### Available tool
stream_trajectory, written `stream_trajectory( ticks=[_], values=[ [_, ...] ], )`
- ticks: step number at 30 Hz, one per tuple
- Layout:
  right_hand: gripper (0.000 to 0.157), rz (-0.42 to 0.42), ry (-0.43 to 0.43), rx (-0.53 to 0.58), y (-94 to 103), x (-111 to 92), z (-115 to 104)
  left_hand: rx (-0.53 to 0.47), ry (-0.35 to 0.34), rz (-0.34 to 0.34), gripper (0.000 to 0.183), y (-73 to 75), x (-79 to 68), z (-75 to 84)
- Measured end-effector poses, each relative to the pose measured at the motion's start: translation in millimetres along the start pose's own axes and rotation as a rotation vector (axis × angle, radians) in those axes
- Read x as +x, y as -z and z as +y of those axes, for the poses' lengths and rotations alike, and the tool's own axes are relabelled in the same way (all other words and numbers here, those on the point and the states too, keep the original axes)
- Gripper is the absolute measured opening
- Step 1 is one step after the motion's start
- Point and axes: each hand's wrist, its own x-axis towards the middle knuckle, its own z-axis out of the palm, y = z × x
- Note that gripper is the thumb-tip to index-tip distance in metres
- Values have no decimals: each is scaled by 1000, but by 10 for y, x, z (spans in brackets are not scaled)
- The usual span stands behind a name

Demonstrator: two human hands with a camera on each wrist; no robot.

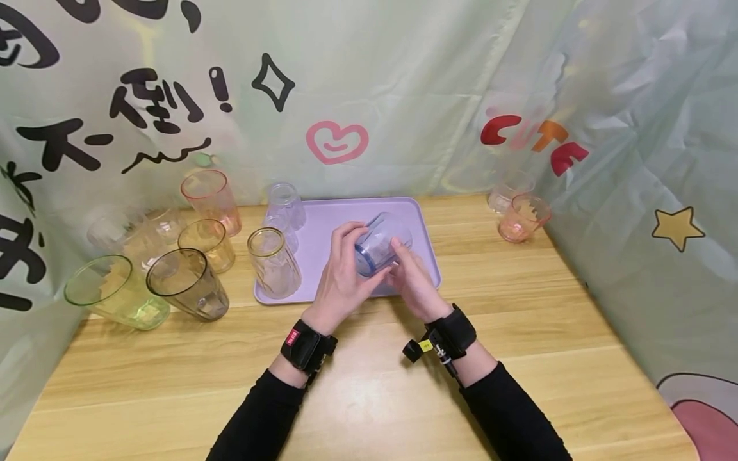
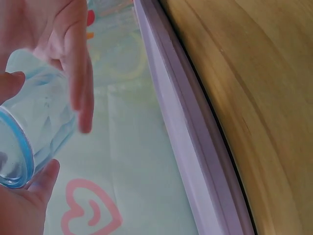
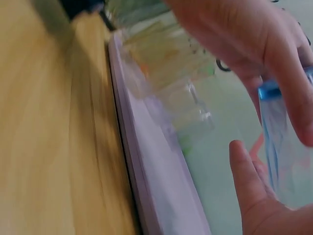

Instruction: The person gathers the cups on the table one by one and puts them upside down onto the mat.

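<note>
You held one clear tumbler with a blue rim (image 1: 380,246) between both hands, tipped on its side above the front half of the lilac tray (image 1: 423,240), its rim toward you and its base pointing away. Your left hand (image 1: 340,275) curled round the near left side of it, thumb and fingers wrapped on the wall. Your right hand (image 1: 412,278) gripped it from the right, with fingertips (image 1: 399,246) laid over the top of the wall. In the left wrist view the blue rim (image 2: 17,147) showed close up between thumb and fingers; in the right wrist view the same tumbler (image 3: 288,142) sat against your right palm.

On the tray there were three more clear glasses: a gold-rimmed one (image 1: 273,262) upright at the front left corner, and two plain ones (image 1: 285,205) behind it, close together.

Left of the tray, on the wooden table (image 1: 369,384), I counted about six tumblers: one pink (image 1: 211,198), one amber (image 1: 207,243), one smoky grey (image 1: 187,285), one green (image 1: 112,294), and two pale clear ones (image 1: 129,230) that were hard to separate.

At the far right, well apart from the tray, stood two more, a pink tumbler (image 1: 521,218) just in front of a clear tumbler (image 1: 507,189), both against the printed curtain (image 1: 403,83).
</note>
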Motion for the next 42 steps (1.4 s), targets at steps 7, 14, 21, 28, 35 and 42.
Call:
stream_trajectory(
  ticks=[7, 14, 21, 28, 35, 42],
  values=[
    [56, 100, 95, -137, 373, 161, 107, 38, -2, 78, 79, 54, 18, -36],
    [57, 266, 117, -350, 1032, 348, 261, 81, 14, 125, 79, 121, 86, -91],
    [57, 366, -1, -701, 784, 74, -207, 113, 81, 202, 80, 131, 261, -222],
    [42, 319, -55, -1068, 936, 32, -236, 199, 190, 190, 81, 86, 518, -303],
    [39, 277, -79, -1201, 1032, 56, -170, 316, 281, 171, 79, 11, 732, -426],
    [43, 242, -97, -1282, 1047, 69, -124, 437, 471, 100, 79, -77, 838, -646]
  ],
)
